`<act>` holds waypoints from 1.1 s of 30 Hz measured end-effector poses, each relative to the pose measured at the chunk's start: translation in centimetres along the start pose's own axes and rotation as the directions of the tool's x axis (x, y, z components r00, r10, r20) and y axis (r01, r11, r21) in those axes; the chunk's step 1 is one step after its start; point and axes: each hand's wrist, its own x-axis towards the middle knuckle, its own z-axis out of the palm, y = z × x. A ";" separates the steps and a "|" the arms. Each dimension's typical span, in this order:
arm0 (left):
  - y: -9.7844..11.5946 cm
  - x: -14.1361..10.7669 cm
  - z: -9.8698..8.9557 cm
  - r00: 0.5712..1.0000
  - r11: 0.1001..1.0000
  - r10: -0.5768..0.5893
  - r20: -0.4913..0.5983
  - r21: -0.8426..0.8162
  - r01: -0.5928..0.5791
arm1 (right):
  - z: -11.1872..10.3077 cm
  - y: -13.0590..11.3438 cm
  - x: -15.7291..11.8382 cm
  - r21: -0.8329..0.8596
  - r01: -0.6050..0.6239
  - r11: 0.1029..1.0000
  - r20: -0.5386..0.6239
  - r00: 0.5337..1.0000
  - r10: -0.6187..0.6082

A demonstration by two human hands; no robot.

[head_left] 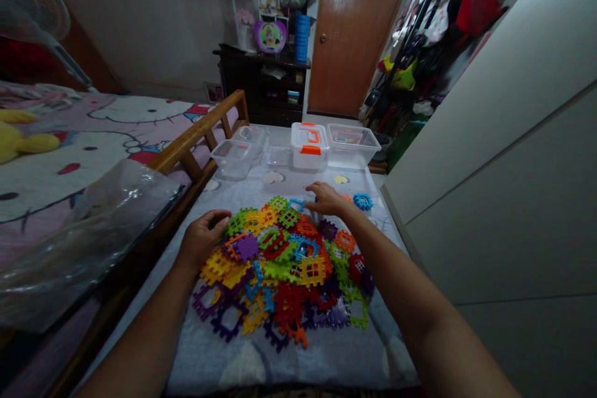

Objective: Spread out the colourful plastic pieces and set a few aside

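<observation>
A pile of colourful plastic building pieces (280,273) lies on a grey-blue patterned cloth (326,364). At the upper left edge of the pile is my left hand (203,236), its fingers curved and apart beside green pieces, with nothing seen in it. My right hand (326,199) is over the far edge of the pile, fingers apart, near a light blue piece (297,204). To its right sits a round blue assembled piece (362,201), beyond the main pile.
Clear plastic containers (232,158) stand at the far end, beside a lidded box with orange latches (310,148) and an open clear bin (353,144). A wooden rail (200,137) borders the left; a white cabinet (504,168) stands right.
</observation>
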 end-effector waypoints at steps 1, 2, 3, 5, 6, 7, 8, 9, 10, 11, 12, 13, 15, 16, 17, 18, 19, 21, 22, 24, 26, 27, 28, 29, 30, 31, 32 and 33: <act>0.0 0.0 0.0 1.000 1.000 0.003 0.004 -0.001 -0.003 | 0.4 -0.8 0.3 0.055 0.039 0.998 0.004 0.999 -0.039; -0.1 0.0 0.0 1.000 1.000 0.007 0.011 -0.004 -0.007 | 0.8 -1.6 0.7 0.100 0.064 0.993 0.012 0.998 -0.065; -0.1 0.0 -0.1 1.000 1.000 0.011 0.019 -0.008 -0.011 | 1.2 -2.4 1.0 0.138 0.073 0.988 0.025 0.997 -0.077; 0.0 0.0 -0.2 0.999 1.000 0.015 0.029 -0.026 -0.014 | 2.0 -3.7 1.6 0.198 0.061 0.978 0.035 0.997 -0.069; 0.0 0.0 -0.2 0.999 0.999 0.015 0.031 -0.037 -0.014 | 2.3 -4.2 1.8 0.211 0.043 0.977 0.037 0.998 -0.052; 0.0 0.0 -0.2 0.999 0.999 0.015 0.030 -0.050 -0.014 | 2.6 -4.6 1.9 0.217 0.028 0.976 0.039 0.999 -0.038; 0.1 0.0 -0.2 0.999 0.998 0.016 0.029 -0.062 -0.014 | 2.7 -4.9 2.0 0.218 0.019 0.976 0.044 0.999 -0.029; 0.1 0.0 -0.3 1.000 0.997 0.017 0.026 -0.073 -0.015 | 2.8 -5.2 2.0 0.219 0.016 0.976 0.050 0.998 -0.027; 0.2 -0.1 -0.3 1.000 0.997 0.018 0.023 -0.080 -0.016 | 2.8 -5.4 1.9 0.222 0.021 0.975 0.058 0.998 -0.035; 0.2 -0.1 -0.3 1.000 0.996 0.018 0.023 -0.085 -0.015 | 2.8 -5.6 1.8 0.227 0.032 0.973 0.063 0.997 -0.047; 0.3 -0.1 -0.3 1.000 0.996 0.016 0.024 -0.090 -0.014 | 2.6 -5.8 1.6 0.231 0.044 0.972 0.061 0.996 -0.059; 0.4 -0.1 -0.2 1.000 0.995 0.013 0.024 -0.095 -0.011 | 2.5 -5.9 1.5 0.232 0.053 0.971 0.049 0.997 -0.066; 0.6 -0.2 -0.2 1.000 0.994 0.003 0.021 -0.109 0.000 | 2.1 -6.1 1.0 0.233 0.066 0.970 0.000 0.998 -0.068; 0.7 -0.3 -0.1 1.000 0.993 -0.003 0.018 -0.116 0.005 | 1.9 -6.2 0.7 0.243 0.074 0.967 -0.030 0.997 -0.069; 0.9 -0.3 -0.1 1.000 0.992 -0.009 0.014 -0.124 0.010 | 1.8 -6.1 0.5 0.263 0.083 0.961 -0.061 0.996 -0.069; 1.1 -0.4 -0.1 1.000 0.991 -0.012 0.011 -0.131 0.013 | 1.7 -6.1 0.2 0.295 0.091 0.951 -0.090 0.994 -0.067; 1.2 -0.4 -0.1 1.000 0.991 -0.012 0.010 -0.137 0.013 | 1.6 -6.1 -0.1 0.334 0.098 0.937 -0.112 0.992 -0.064; 1.4 -0.5 -0.1 1.000 0.990 -0.007 0.012 -0.139 0.008 | 1.6 -6.0 -0.9 0.413 0.094 0.906 -0.131 0.990 -0.043; 1.5 -0.5 -0.1 1.000 0.991 -0.001 0.011 -0.137 0.003 | 1.6 -6.0 -1.3 0.445 0.086 0.891 -0.122 0.992 -0.035; 1.5 -0.6 -0.1 1.000 0.992 0.009 0.011 -0.127 -0.007 | 1.8 -6.1 -2.3 0.489 0.082 0.868 -0.087 0.995 -0.045; 1.4 -0.6 -0.1 1.000 0.993 0.018 0.014 -0.118 -0.016 | 1.9 -6.4 -3.2 0.511 0.109 0.852 -0.067 0.994 -0.087; 1.3 -0.6 -0.1 1.000 0.993 0.021 0.015 -0.115 -0.019 | 1.9 -6.6 -3.7 0.515 0.127 0.847 -0.065 0.992 -0.109; 1.2 -0.5 -0.1 1.000 0.993 0.024 0.016 -0.112 -0.022 | 1.9 -6.7 -4.1 0.516 0.142 0.845 -0.063 0.990 -0.128; 1.2 -0.5 -0.1 1.000 0.994 0.027 0.016 -0.110 -0.025 | 1.8 -6.8 -4.4 0.515 0.152 0.844 -0.059 0.988 -0.142; 1.2 -0.5 -0.1 0.999 0.994 0.030 0.017 -0.109 -0.028 | 1.7 -6.9 -4.8 0.515 0.155 0.843 -0.048 0.987 -0.152; 1.2 -0.5 -0.1 0.999 0.994 0.034 0.018 -0.108 -0.031 | 1.5 -7.0 -5.1 0.515 0.153 0.843 -0.032 0.987 -0.160; 1.2 -0.5 -0.1 0.999 0.994 0.035 0.019 -0.108 -0.033 | 1.3 -7.0 -5.4 0.515 0.148 0.844 -0.016 0.986 -0.164; 1.2 -0.5 -0.1 0.999 0.993 0.034 0.023 -0.109 -0.032 | 1.0 -6.9 -5.7 0.514 0.142 0.846 -0.002 0.986 -0.165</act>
